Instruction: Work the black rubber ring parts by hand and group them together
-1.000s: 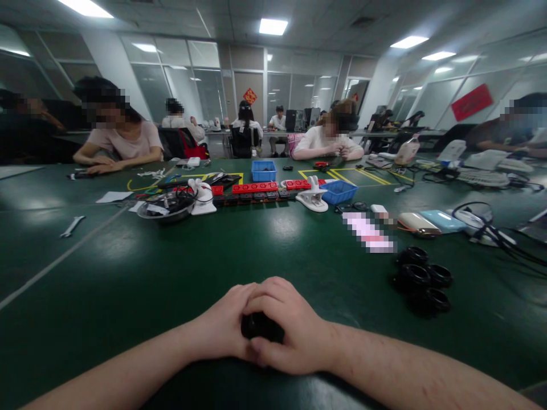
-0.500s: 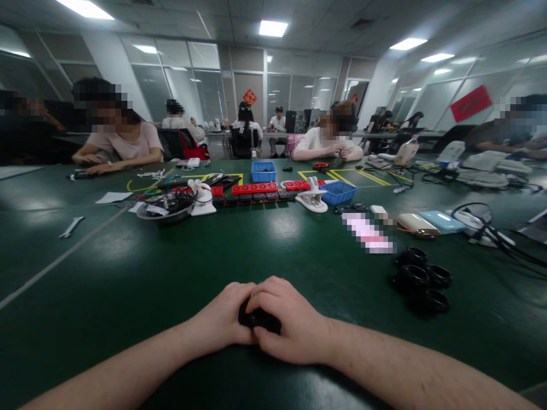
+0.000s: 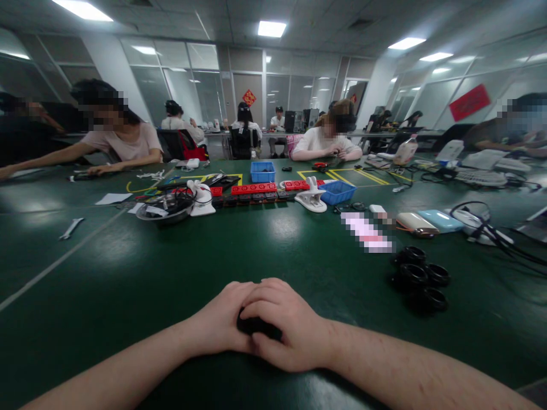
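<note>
Near the front of the green table (image 3: 149, 273), both hands close around a dark black part (image 3: 257, 327), which shows only in the gap between them. My left hand (image 3: 224, 316) grips it from the left. Over its top and right side curl the fingers of my right hand (image 3: 288, 324), with the thumb on the near side. Most of the part is covered, so its exact kind cannot be made out. Off to the right stand several glossy black ring-shaped parts (image 3: 437, 274), grouped close together.
Ahead lie red socket strips (image 3: 254, 188), a white clip stand (image 3: 311, 199), blue bins (image 3: 337, 193) and a metal bowl of cables (image 3: 164, 213). A wrench (image 3: 71, 228) is at left. Power banks (image 3: 440, 221) and cables lie at right. Co-workers sit across the table.
My right hand has shifted slightly and its fingers cover more of the black part. Across the table at left, a co-worker's arm has reached out to the left.
</note>
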Demonstrator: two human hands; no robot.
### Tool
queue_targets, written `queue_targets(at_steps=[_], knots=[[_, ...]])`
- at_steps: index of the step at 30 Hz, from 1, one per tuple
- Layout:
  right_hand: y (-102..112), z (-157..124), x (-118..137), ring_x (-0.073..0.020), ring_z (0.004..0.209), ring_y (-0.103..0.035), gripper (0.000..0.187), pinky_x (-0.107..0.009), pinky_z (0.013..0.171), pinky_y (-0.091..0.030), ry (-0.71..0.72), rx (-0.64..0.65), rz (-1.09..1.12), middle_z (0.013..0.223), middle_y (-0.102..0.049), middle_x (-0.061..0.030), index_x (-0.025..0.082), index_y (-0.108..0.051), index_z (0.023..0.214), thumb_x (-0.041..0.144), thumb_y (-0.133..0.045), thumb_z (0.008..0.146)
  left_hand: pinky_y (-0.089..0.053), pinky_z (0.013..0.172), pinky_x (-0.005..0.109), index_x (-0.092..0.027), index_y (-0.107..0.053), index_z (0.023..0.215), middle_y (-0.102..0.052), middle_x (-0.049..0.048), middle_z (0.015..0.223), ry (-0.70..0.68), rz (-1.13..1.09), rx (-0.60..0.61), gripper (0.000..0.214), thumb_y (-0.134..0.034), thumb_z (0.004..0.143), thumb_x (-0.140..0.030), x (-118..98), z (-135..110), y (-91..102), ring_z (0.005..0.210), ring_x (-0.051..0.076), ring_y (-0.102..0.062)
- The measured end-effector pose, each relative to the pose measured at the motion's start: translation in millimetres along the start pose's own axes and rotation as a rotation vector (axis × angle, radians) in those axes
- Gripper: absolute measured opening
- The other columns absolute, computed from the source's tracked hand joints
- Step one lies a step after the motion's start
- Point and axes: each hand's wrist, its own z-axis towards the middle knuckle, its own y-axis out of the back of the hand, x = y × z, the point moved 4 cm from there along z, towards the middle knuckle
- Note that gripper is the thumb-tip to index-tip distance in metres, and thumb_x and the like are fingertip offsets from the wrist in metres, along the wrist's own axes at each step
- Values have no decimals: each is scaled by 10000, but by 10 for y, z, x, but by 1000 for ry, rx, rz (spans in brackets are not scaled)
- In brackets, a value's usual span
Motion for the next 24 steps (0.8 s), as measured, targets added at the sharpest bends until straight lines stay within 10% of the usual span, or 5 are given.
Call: queue_targets(at_steps=[9, 24], knots=[[-52, -4, -145, -192, 812, -507, 357, -341, 739, -419, -346, -3, -148, 879, -575, -52, 152, -562, 847, 351, -745, 615, -414, 782, 459, -178, -518, 811, -576, 57, 849, 211, 108, -129, 258, -663, 644, -310, -71, 9, -108, 803, 268, -529], [-49, 11, -43, -156, 930, -596, 214, -320, 914, -402, 68, 1, 41, 915, -661, -59, 173, -600, 750, 100, -426, 650, -415, 861, 365, -182, -580, 889, -589, 5, 885, 16, -27, 24, 314, -656, 587, -144, 96, 38, -5, 887, 232, -549]])
